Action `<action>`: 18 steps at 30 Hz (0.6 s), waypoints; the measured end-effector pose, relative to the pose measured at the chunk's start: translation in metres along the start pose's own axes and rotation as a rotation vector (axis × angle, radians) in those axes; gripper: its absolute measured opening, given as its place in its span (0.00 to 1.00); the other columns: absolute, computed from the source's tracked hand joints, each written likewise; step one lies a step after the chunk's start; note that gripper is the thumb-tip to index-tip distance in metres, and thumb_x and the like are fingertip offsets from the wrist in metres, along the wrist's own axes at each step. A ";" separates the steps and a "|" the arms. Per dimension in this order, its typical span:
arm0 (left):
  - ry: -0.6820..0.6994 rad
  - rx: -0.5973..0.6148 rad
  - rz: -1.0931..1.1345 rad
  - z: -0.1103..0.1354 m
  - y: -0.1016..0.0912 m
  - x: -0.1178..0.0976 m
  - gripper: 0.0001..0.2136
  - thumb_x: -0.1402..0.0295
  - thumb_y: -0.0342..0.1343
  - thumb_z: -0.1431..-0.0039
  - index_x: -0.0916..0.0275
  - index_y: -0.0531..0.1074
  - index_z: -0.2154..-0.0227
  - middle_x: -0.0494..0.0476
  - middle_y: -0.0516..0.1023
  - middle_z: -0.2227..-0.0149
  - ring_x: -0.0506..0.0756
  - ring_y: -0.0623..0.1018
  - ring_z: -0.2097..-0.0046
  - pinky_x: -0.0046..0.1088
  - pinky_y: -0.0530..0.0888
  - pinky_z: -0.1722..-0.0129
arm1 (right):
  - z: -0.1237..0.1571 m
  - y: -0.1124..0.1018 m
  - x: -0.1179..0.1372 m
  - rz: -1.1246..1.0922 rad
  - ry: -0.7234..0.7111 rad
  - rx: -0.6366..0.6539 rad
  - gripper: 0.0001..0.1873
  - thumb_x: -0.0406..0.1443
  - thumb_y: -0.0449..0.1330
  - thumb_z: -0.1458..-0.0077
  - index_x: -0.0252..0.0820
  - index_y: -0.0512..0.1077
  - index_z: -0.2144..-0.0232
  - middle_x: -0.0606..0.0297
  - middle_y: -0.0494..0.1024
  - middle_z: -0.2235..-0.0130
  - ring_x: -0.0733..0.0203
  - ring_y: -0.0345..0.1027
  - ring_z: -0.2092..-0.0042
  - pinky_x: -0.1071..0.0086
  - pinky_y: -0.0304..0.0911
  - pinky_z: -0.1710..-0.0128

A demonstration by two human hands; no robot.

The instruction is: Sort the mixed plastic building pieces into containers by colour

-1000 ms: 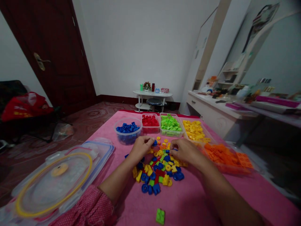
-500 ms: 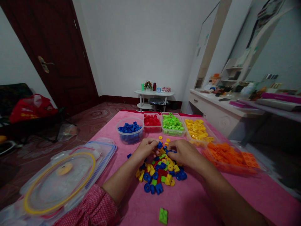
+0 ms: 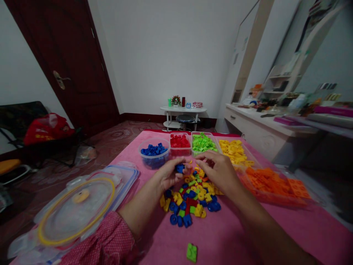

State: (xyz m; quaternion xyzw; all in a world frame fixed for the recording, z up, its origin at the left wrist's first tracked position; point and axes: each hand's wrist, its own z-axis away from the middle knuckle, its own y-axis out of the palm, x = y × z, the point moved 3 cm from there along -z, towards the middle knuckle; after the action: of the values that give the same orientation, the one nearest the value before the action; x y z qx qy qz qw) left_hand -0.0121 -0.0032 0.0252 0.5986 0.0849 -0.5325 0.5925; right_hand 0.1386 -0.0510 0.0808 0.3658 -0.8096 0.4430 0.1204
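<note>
Left hand (image 3: 170, 173) curled round blue toy bricks (image 3: 180, 168), round tub (image 3: 150, 162) just beyond, nearer it; right hand (image 3: 220, 170) apart, grip unclear

Yellow lettering (image 3: 41, 138) on red bag (image 3: 52, 127), too blurred to read.

The left forearm (image 3: 142, 202) and right forearm (image 3: 253, 209) reach forward, angling inward in front of me. The left hand (image 3: 171, 176) turns its palm inward, fingers curled; the right hand (image 3: 219, 170) faces it, knuckles uppermost, fingertips near the left's.
</note>
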 end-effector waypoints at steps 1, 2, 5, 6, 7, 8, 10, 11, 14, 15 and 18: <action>0.081 -0.052 -0.043 -0.003 -0.003 -0.013 0.06 0.70 0.56 0.45 0.69 0.71 0.67 0.56 0.72 0.73 0.43 0.68 0.79 0.11 0.57 0.87 | -0.001 -0.003 -0.002 0.007 0.001 -0.014 0.06 0.33 0.58 0.47 0.43 0.76 0.69 0.66 0.75 0.70 0.65 0.66 0.69 0.71 0.58 0.68; 0.181 -0.117 -0.098 -0.006 -0.008 -0.028 0.06 0.71 0.56 0.47 0.69 0.71 0.68 0.56 0.73 0.73 0.43 0.69 0.78 0.12 0.58 0.86 | -0.001 -0.006 -0.004 0.011 0.001 -0.021 0.07 0.33 0.58 0.47 0.43 0.76 0.69 0.66 0.75 0.70 0.65 0.66 0.69 0.71 0.58 0.68; 0.553 -0.429 -0.437 -0.015 -0.027 -0.075 0.09 0.68 0.56 0.48 0.68 0.73 0.68 0.57 0.75 0.70 0.46 0.72 0.73 0.16 0.67 0.79 | -0.003 -0.007 -0.008 0.021 0.014 -0.002 0.07 0.33 0.57 0.47 0.43 0.76 0.69 0.66 0.76 0.68 0.65 0.66 0.70 0.71 0.59 0.69; 0.642 -0.534 -0.602 -0.017 -0.034 -0.087 0.11 0.65 0.55 0.48 0.68 0.74 0.67 0.58 0.76 0.68 0.49 0.74 0.70 0.20 0.71 0.74 | -0.003 -0.006 -0.009 0.030 0.023 0.019 0.07 0.33 0.57 0.48 0.43 0.76 0.69 0.66 0.76 0.68 0.65 0.66 0.70 0.71 0.59 0.69; 0.679 -0.589 -0.673 -0.019 -0.040 -0.096 0.12 0.64 0.55 0.48 0.68 0.74 0.66 0.59 0.77 0.66 0.51 0.76 0.66 0.25 0.73 0.68 | -0.003 -0.004 -0.009 0.043 0.032 0.044 0.07 0.33 0.57 0.48 0.43 0.77 0.69 0.66 0.77 0.68 0.65 0.67 0.70 0.71 0.59 0.68; 0.704 -0.624 -0.726 -0.020 -0.046 -0.102 0.13 0.64 0.56 0.49 0.67 0.75 0.65 0.60 0.77 0.64 0.54 0.76 0.62 0.30 0.74 0.62 | -0.002 -0.002 -0.010 0.058 0.041 0.073 0.07 0.33 0.57 0.48 0.44 0.77 0.70 0.66 0.77 0.68 0.64 0.67 0.69 0.71 0.59 0.68; 0.756 -0.658 -0.839 -0.019 -0.054 -0.106 0.13 0.65 0.58 0.51 0.66 0.76 0.63 0.62 0.77 0.58 0.58 0.74 0.52 0.37 0.69 0.50 | 0.000 0.004 -0.008 0.086 0.055 0.152 0.08 0.33 0.57 0.48 0.44 0.77 0.69 0.66 0.78 0.67 0.63 0.68 0.67 0.70 0.59 0.67; 0.801 -0.672 -0.949 -0.016 -0.054 -0.105 0.14 0.66 0.58 0.52 0.65 0.76 0.62 0.62 0.76 0.55 0.59 0.72 0.48 0.38 0.65 0.45 | 0.003 0.008 -0.006 0.096 0.060 0.203 0.08 0.34 0.57 0.49 0.44 0.77 0.68 0.65 0.78 0.67 0.62 0.68 0.66 0.70 0.59 0.67; 0.902 -0.660 -1.360 -0.003 -0.044 -0.091 0.13 0.66 0.57 0.49 0.63 0.77 0.61 0.62 0.75 0.51 0.60 0.69 0.45 0.38 0.61 0.41 | 0.018 0.024 0.009 0.053 -0.025 0.435 0.14 0.36 0.62 0.53 0.46 0.76 0.61 0.64 0.78 0.61 0.59 0.69 0.60 0.68 0.60 0.60; 0.904 -0.629 -1.455 0.001 -0.039 -0.085 0.13 0.66 0.56 0.48 0.63 0.78 0.61 0.61 0.76 0.52 0.59 0.70 0.46 0.37 0.62 0.42 | 0.026 0.030 0.016 0.017 -0.099 0.536 0.19 0.37 0.65 0.56 0.47 0.76 0.58 0.64 0.76 0.58 0.58 0.68 0.56 0.67 0.59 0.56; 0.849 -0.503 -1.511 0.013 -0.027 -0.066 0.10 0.68 0.54 0.47 0.61 0.78 0.64 0.57 0.78 0.57 0.56 0.74 0.52 0.32 0.68 0.48 | 0.053 0.046 0.040 -0.101 -0.344 0.814 0.29 0.37 0.69 0.62 0.50 0.73 0.53 0.62 0.68 0.45 0.54 0.58 0.44 0.65 0.52 0.46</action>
State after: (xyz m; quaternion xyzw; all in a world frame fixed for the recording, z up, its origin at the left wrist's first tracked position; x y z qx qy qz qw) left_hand -0.0664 0.0289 0.0613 0.3821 0.7811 -0.4798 0.1172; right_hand 0.0847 -0.0972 0.0421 0.4906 -0.5585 0.6521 -0.1484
